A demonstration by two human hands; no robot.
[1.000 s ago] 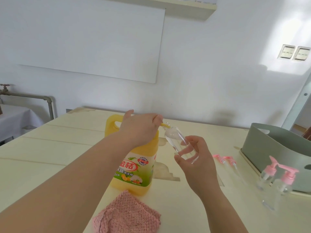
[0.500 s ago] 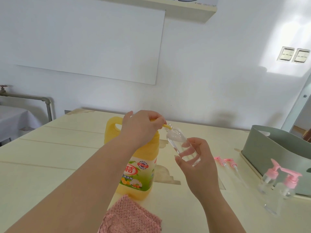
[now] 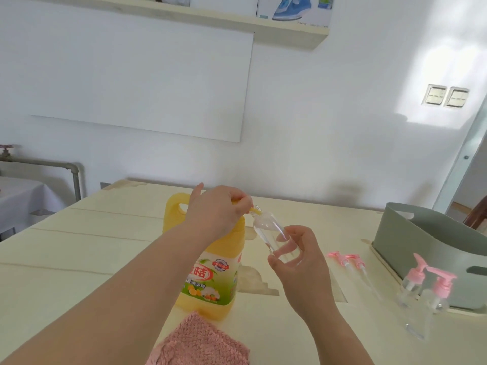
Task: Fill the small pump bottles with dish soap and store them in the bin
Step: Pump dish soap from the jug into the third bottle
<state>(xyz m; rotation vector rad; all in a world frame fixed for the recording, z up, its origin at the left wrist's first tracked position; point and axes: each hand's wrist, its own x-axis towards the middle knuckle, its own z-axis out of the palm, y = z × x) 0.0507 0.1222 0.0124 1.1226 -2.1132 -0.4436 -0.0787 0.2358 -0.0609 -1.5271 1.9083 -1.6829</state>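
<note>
Both hands keep their places: left hand (image 3: 218,209) fingers (image 3: 241,204) curl round the soap jug's (image 3: 208,272) yellow spout (image 3: 255,212); right hand (image 3: 303,262) fingers (image 3: 300,234) grip the tilted clear bottle (image 3: 271,235).

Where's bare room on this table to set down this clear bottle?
Bare tabletop left of the dish soap jug, and between the pink cloth and loose pump heads. Crowded beside the green bin, where two pump bottles stand.

Seen from beside the table: a person's left hand (image 3: 218,212) and right hand (image 3: 300,262) are bare. The left forearm (image 3: 118,293) and right forearm (image 3: 334,335) are uncovered down to the lower edge of view. The right thumbnail looks short and natural.
</note>
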